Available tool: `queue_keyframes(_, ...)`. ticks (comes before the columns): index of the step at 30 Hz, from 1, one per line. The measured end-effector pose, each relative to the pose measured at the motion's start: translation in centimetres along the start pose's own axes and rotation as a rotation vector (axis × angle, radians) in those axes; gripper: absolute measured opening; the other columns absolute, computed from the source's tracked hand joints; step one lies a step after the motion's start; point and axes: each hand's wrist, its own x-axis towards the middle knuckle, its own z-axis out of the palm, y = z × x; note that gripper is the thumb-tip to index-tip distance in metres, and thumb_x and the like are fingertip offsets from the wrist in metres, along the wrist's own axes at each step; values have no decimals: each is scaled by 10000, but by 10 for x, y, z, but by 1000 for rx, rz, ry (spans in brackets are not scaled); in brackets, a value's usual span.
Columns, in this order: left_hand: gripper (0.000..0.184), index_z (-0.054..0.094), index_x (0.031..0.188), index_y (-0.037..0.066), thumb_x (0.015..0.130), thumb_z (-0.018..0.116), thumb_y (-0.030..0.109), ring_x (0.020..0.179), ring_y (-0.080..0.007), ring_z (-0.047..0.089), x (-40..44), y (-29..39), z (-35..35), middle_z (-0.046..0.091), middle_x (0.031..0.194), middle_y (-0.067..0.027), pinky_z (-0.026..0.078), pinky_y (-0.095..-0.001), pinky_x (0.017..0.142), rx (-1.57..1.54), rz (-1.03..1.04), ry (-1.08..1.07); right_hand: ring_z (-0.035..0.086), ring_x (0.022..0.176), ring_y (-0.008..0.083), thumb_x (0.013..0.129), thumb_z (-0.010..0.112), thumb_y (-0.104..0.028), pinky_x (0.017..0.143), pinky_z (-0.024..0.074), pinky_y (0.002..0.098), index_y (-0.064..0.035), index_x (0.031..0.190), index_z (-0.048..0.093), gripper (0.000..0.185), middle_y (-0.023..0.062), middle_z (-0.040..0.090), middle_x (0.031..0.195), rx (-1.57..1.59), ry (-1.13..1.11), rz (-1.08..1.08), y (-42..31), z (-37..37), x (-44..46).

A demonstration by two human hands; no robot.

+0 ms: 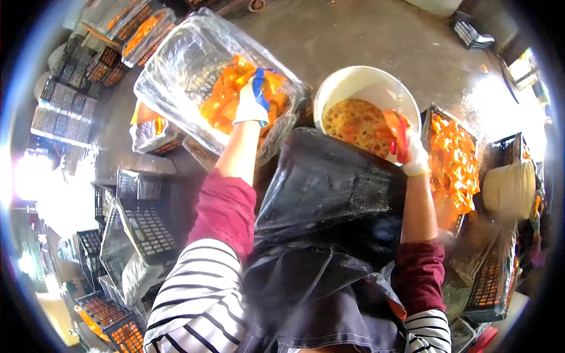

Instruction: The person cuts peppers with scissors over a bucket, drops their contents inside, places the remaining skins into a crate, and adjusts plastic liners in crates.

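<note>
"Where's that orange piece (386, 125)?"
"At the mouth of the white bucket (336, 88), gripped by the gloved right hand (410, 148)."
"And the left hand (253, 101)?"
"Left of the bucket, on orange chunks (220, 103) in a plastic-lined crate (176, 65). Gripping? Can't tell."
"Elsewhere?"
"An orange heap (450, 159), right of the bucket."

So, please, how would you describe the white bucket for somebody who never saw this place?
Find the shiny black apron in the middle. Just above its right part, by the right hand, stands the round white bucket. Its open mouth, showing yellow-brown speckled contents, sets it apart from the cream tub farther right.
</note>
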Motion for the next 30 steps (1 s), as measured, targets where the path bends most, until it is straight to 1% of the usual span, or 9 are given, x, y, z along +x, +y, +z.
queue_keyframes(2,285,617,1013,-5,925,548,257,889,-210,618,9,-10,40,645,960,-107,500,-340,804,94,134,-124,615,756,176,909,542,-210,704,495,281,-68,1174,554,301,111,651,987,32,-1,18,4,6,8)
queue_keyframes(4,289,608,1031,7,900,600,265,887,-217,617,-2,-17,90,640,968,-100,510,-353,809,-20,98,-207,598,842,170,876,606,-148,777,482,277,-48,1106,571,253,76,634,975,32,-53,-42,18,6,19)
queue_keyframes(6,347,596,1060,26,867,648,309,884,-221,617,-12,-30,130,632,983,-97,517,-352,797,-331,-162,-234,562,898,142,868,628,-149,822,453,265,-24,1035,572,215,42,606,935,129,-59,7,18,13,15)
queue_keyframes(7,382,588,1078,29,855,660,332,890,-222,615,-20,-38,143,622,1003,-97,521,-363,788,-431,-214,-257,595,952,188,861,620,-57,844,485,279,-14,1127,556,277,84,613,1025,-34,-81,-32,24,10,22)
queue_keyframes(9,386,568,1080,47,813,711,286,1012,-237,580,-5,-79,137,592,1116,-91,510,-402,856,-398,-249,-195,584,945,169,860,628,-77,840,468,253,-21,1123,553,279,72,608,998,-165,-75,4,23,8,19)
queue_keyframes(14,498,558,1213,2,901,584,388,1017,-180,583,-8,-95,144,606,1150,-93,454,-290,869,-133,-153,-252,563,897,117,823,696,-224,766,441,242,-51,1138,561,384,48,616,1006,-23,-100,108,24,7,20)
queue_keyframes(17,492,563,1204,5,904,578,395,1007,-166,576,-16,-92,151,612,1138,-84,445,-281,870,4,-110,-315,584,912,116,895,582,-69,787,484,206,-24,1152,565,261,53,610,996,-66,-52,102,11,21,19)
queue_keyframes(23,500,573,1158,-7,883,610,410,932,-126,569,-8,-105,148,628,1051,-65,452,-267,829,49,-134,-361,565,785,84,879,638,-260,680,461,210,-57,1094,618,296,27,628,894,-197,12,161,-19,33,-5)
queue_keyframes(30,405,588,1143,16,869,654,306,852,-112,583,-32,-77,154,640,990,-51,473,-237,731,226,-118,-317,545,775,90,871,651,-248,696,448,241,-24,1112,606,332,28,636,877,-426,79,41,-12,38,2)
